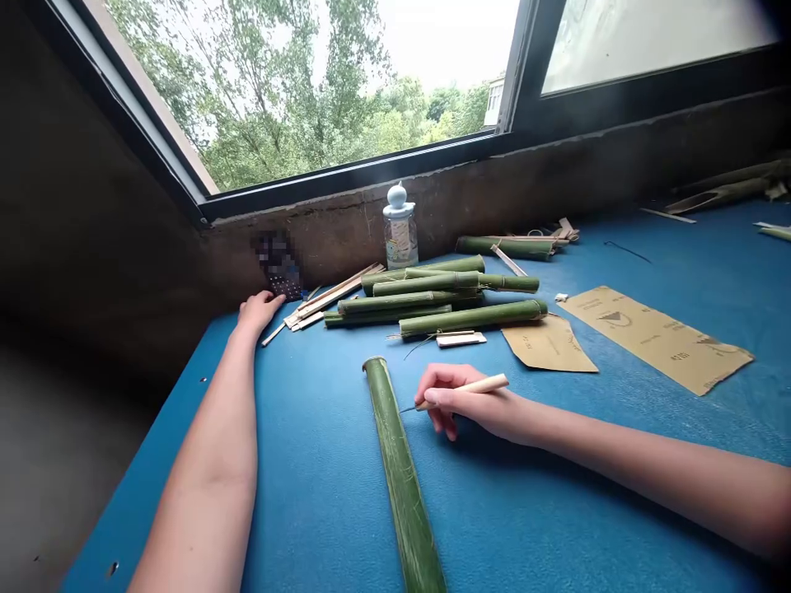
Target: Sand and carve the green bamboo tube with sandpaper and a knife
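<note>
Well, the person's right hand [461, 403] was curled narrowly in a pen grip around a slim, pale wooden-handled scribing tool [470, 388], and its fine metal tip pointed at a long green bamboo tube [400, 469], ending just beside the tube's right edge, though whether it touched could not be told. That tube lay alone on a blue table mat [309, 494], running away from the person toward the window, its near end cut off by the frame and its far end showing a pale cut rim; fine pale scratches marked its green skin. The left hand [259, 311] rested open and flat on the mat with its fingers extended, holding nothing, right beside a dark pixelated object [279, 263] propped against a rough concrete sill [494, 193]. Just to its right lay thin pale bamboo strips [327, 298] and a loose pile of shorter green bamboo tubes [426, 296]. Behind these stood a clear glass jar with a pale blue knobbed lid [400, 226]. Two torn tan sheets of sandpaper [658, 339] lay on the mat to the right of the pile.
</note>
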Demonstrator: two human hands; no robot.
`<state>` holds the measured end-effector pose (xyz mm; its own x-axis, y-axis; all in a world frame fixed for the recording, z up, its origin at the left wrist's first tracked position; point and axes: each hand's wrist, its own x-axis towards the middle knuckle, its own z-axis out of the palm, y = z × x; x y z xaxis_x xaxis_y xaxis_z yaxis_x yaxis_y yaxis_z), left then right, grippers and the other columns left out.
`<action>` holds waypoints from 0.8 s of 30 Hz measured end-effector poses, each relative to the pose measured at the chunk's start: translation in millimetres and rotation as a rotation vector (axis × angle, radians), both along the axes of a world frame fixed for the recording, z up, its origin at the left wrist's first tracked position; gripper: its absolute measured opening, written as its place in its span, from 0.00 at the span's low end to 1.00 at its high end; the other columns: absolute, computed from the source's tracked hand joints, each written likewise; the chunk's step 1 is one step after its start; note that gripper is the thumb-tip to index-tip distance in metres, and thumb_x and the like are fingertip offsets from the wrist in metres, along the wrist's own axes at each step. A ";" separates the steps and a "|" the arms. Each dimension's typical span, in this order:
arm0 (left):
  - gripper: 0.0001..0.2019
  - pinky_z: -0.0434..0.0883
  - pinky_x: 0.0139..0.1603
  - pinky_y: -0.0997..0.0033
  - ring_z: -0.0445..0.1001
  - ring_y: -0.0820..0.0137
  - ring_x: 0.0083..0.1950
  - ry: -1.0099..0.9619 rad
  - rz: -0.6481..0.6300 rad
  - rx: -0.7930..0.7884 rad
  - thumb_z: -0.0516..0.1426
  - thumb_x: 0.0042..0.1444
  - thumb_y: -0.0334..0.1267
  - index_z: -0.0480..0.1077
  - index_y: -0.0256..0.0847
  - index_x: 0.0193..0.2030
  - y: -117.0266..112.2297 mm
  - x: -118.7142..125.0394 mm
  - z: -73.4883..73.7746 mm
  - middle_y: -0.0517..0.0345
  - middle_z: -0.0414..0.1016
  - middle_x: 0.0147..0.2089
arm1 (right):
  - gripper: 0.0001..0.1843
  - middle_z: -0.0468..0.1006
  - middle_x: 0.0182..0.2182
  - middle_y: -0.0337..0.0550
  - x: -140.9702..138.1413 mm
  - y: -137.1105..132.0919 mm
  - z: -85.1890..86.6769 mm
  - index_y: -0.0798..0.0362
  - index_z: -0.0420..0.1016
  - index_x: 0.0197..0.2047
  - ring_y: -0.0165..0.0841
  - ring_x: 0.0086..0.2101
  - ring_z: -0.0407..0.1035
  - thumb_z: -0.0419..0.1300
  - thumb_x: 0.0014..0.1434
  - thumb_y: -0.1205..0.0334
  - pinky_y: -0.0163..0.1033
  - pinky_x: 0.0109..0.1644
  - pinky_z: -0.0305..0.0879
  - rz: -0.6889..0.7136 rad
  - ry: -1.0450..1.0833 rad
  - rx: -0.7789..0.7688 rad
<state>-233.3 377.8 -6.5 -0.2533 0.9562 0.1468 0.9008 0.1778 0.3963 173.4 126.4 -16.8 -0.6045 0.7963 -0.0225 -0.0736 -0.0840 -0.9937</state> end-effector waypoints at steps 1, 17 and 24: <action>0.17 0.69 0.57 0.50 0.71 0.59 0.56 -0.022 0.002 0.014 0.58 0.66 0.47 0.70 0.36 0.53 -0.8 -0.1 0.6 0.48 0.71 0.55 | 0.13 0.75 0.25 0.37 0.7 0.0 -0.1 0.55 0.72 0.39 0.25 0.23 0.69 0.58 0.65 0.53 0.30 0.27 0.66 0.002 0.000 -0.006; 0.16 0.72 0.40 0.64 0.72 0.68 0.35 0.062 -0.356 0.168 0.56 0.66 0.48 0.72 0.35 0.41 -148.0 53.7 113.2 0.56 0.73 0.35 | 0.12 0.75 0.24 0.37 0.0 1.0 2.6 0.54 0.70 0.38 0.27 0.21 0.69 0.56 0.64 0.52 0.32 0.26 0.66 -0.102 0.053 0.047; 0.13 0.67 0.56 0.70 0.72 0.71 0.48 0.178 -1.366 0.359 0.52 0.69 0.47 0.74 0.45 0.47 -340.7 189.4 40.1 0.63 0.76 0.47 | 0.10 0.69 0.24 0.33 2.9 -1.1 4.0 0.53 0.68 0.39 0.25 0.22 0.65 0.60 0.61 0.55 0.31 0.26 0.62 -0.256 0.052 0.143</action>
<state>-43.9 37.1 33.6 0.8701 0.3352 0.3613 0.3219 -0.9416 0.0985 176.3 125.3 -12.8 -0.3807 0.9161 0.1262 -0.1252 0.0841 -0.9886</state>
